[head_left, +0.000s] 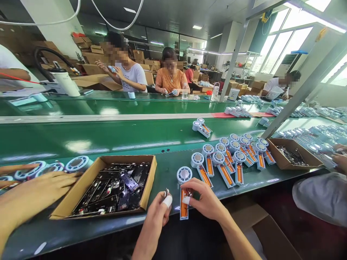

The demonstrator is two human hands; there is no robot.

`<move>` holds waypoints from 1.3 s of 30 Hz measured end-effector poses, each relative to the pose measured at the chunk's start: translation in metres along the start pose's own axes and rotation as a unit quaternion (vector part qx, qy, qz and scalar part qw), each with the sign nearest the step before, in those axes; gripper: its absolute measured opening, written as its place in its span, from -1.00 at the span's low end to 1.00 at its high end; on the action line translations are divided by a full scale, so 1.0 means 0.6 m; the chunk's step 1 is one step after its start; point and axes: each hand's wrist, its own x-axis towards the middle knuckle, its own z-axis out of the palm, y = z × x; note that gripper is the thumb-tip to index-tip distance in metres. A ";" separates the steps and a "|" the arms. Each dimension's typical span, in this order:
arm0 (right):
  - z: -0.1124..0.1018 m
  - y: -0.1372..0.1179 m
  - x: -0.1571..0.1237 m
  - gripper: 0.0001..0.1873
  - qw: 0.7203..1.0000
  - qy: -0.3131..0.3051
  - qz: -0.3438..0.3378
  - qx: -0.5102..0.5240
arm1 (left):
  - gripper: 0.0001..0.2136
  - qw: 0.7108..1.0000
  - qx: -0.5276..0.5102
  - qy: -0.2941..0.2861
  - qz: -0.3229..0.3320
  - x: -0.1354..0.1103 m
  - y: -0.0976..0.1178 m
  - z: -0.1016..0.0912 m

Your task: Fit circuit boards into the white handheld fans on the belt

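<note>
My right hand (204,198) presses its taped fingertip on a hand-held fan half (184,187) that lies on the green bench, with a white round head and an orange battery in its open handle. My left hand (159,213), thumb wrapped in white tape, is closed in a pinch on a small dark part (166,193) just left of the fan. A cardboard box (148,187) of black circuit boards sits to the left of my hands.
Several more open fan halves (230,159) lie in rows to the right. A second cardboard box (282,162) stands further right. Another person's hand (40,191) reaches in from the left by the box. Workers sit across the green conveyor (108,137).
</note>
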 end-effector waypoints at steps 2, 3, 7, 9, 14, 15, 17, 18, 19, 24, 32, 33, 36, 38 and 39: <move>-0.001 0.001 0.002 -0.87 1.000 0.009 0.010 0.012 | -0.60 0.998 0.045 0.033 0.013 0.000 0.001 -0.001; -0.001 0.002 0.003 -0.90 0.999 0.017 0.016 0.024 | -0.58 0.996 0.075 0.042 0.025 -0.001 0.002 -0.001; 0.004 0.008 0.007 -0.69 0.990 0.045 0.051 0.123 | -0.59 0.979 0.179 0.032 0.090 -0.003 0.022 0.006; 0.007 0.012 0.007 -0.67 0.981 0.046 0.075 0.175 | -0.64 0.972 0.204 0.024 0.114 0.000 0.032 0.013; 0.012 0.008 0.005 -0.75 0.980 0.054 0.098 0.164 | -0.67 0.976 0.191 0.009 0.107 0.028 0.037 0.026; 0.013 0.004 0.005 -0.78 0.984 0.065 0.096 0.134 | -0.68 0.977 0.186 0.018 0.104 0.035 0.037 0.027; 0.016 -0.004 0.006 -0.82 0.991 0.086 0.088 0.060 | -0.69 0.979 0.175 0.027 0.101 0.047 0.037 0.027; 0.018 -0.008 0.007 -0.84 0.993 0.088 0.082 0.020 | -0.69 0.980 0.167 0.023 0.104 0.051 0.038 0.027; 0.020 -0.012 0.008 -0.84 0.994 0.081 0.074 -0.018 | -0.69 0.982 0.157 0.015 0.108 0.053 0.039 0.026; 0.022 -0.014 0.004 -0.64 0.986 0.029 -0.013 -0.166 | -0.63 0.992 0.106 -0.001 0.070 0.042 0.033 0.019; 0.023 0.008 -0.008 -0.70 0.978 -0.006 -0.117 -0.171 | -0.31 0.997 -0.021 -0.030 -0.062 0.006 0.004 0.019; 0.025 0.010 -0.007 -0.70 0.979 -0.003 -0.118 -0.166 | -0.31 0.997 -0.028 -0.023 -0.064 0.003 0.004 0.019; 0.028 0.011 -0.004 -0.74 0.986 0.021 -0.097 -0.133 | -0.34 0.996 -0.041 0.000 -0.077 -0.003 0.004 0.014; 0.030 0.010 -0.003 -0.77 0.989 0.035 -0.080 -0.121 | -0.37 0.995 -0.043 0.007 -0.085 -0.006 0.001 0.010; 0.031 0.009 -0.003 -0.78 0.989 0.039 -0.077 -0.124 | -0.39 0.996 -0.035 0.009 -0.083 -0.007 -0.002 0.008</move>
